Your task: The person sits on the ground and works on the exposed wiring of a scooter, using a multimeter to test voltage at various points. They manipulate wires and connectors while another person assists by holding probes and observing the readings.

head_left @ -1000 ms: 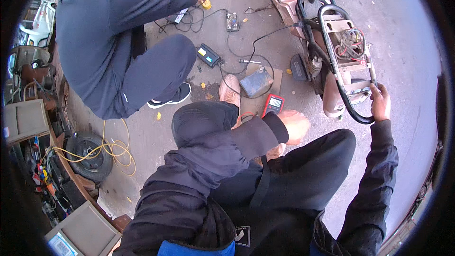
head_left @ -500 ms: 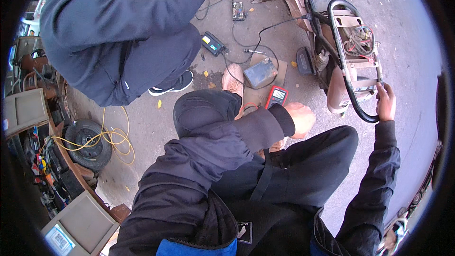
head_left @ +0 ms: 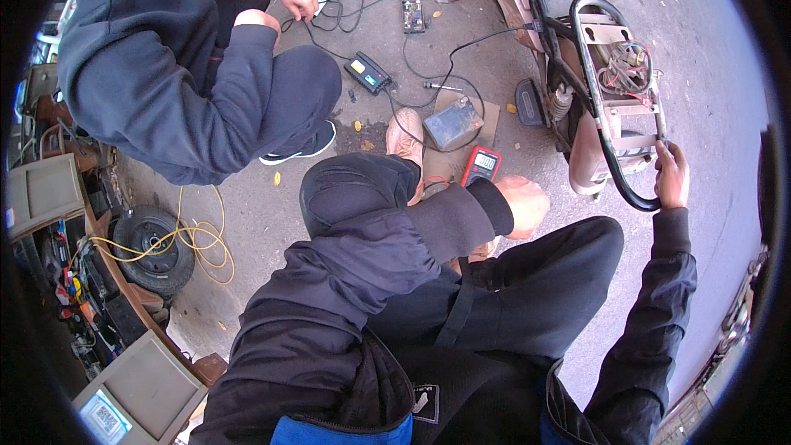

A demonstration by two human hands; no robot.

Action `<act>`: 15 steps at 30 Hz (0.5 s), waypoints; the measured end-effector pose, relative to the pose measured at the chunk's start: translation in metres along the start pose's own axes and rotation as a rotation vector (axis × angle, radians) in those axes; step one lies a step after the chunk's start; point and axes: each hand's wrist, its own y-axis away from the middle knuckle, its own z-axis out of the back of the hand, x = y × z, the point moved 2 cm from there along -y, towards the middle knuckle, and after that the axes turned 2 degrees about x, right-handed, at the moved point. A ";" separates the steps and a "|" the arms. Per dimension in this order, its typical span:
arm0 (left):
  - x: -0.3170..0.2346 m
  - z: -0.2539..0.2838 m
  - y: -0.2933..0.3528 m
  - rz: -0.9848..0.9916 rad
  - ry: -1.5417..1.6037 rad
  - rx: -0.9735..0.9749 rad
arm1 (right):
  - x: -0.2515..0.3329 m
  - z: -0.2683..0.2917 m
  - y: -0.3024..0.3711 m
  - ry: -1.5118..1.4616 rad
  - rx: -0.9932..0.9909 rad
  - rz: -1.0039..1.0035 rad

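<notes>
Currently | right hand (head_left: 671, 175) gripping black rear rail (head_left: 614, 173) of scooter (head_left: 593, 74), fingers wrapped | left hand (head_left: 521, 204) resting curled beside red multimeter (head_left: 481, 165), left of scooter; grasp unclear | keeping rail steady advisable.

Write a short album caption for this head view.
Crouched on pavement, right hand gripping a scooter's black frame tube, left hand beside a red multimeter.

At ten o'clock from me a person in a dark jacket (head_left: 156, 74) crouched on the pavement. A small black rubber tyre (head_left: 152, 249) lay at nine o'clock, with a loose coil of yellow cable (head_left: 198, 239) draped across it. A grey box-shaped battery (head_left: 453, 122) sat on a cardboard scrap at twelve, a black rectangular charger (head_left: 367, 72) beyond it toward eleven.
</notes>
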 end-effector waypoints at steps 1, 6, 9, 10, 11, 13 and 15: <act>0.000 0.001 0.000 -0.008 -0.001 -0.001 | 0.000 0.000 0.000 -0.015 0.010 -0.004; 0.001 -0.002 0.000 -0.008 0.009 -0.010 | 0.000 0.001 0.000 0.002 -0.001 -0.012; 0.006 -0.009 -0.003 -0.019 -0.002 -0.039 | -0.002 0.002 0.000 0.011 0.017 0.005; 0.007 -0.012 -0.003 -0.028 -0.006 -0.058 | -0.003 0.003 -0.001 -0.004 0.015 -0.014; 0.009 -0.014 -0.005 -0.038 0.006 -0.055 | -0.004 0.002 -0.002 -0.010 0.007 -0.014; 0.012 -0.015 -0.008 -0.054 0.027 -0.059 | -0.007 0.002 -0.006 0.005 -0.011 -0.002; 0.012 -0.019 -0.005 0.034 -0.020 0.035 | -0.008 0.000 -0.010 0.143 -0.090 0.052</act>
